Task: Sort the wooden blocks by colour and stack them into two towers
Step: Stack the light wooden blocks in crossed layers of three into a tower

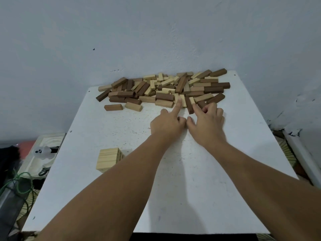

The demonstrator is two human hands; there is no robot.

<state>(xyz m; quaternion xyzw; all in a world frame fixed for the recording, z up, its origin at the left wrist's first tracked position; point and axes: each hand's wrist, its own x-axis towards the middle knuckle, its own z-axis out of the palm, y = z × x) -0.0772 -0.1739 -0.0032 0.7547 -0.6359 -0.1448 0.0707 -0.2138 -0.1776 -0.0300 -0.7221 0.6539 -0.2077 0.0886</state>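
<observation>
Left hand: the left hand (167, 125) is out over the white counter (225, 171), index finger straight and its tip on a pale block (182, 100) at the near edge of the heap; the other fingers (180, 120) are curled under and grip nothing.
Right hand: right beside it, the right hand (207, 124) has its index finger stretched forward to a short pale block (192, 100), tip touching the block's near end; the remaining fingers are loosely bent, nothing held.
Hands together: thumbs almost meeting, both hands low on the counter just short of the heap.
Block heap: a loose pile of wooden blocks (165, 87), pale and dark brown mixed, spread along the far edge of the counter against the wall (156, 32).
Strays: one brown block (113, 107) and one pale block (133, 106) lie flat just in front of the heap on the left.
Pale tower: a stack of pale blocks (107, 160) stands at the near left of the counter, partly hidden by the left forearm.
Off the counter: green cable (22, 181) and clutter down on the left.
</observation>
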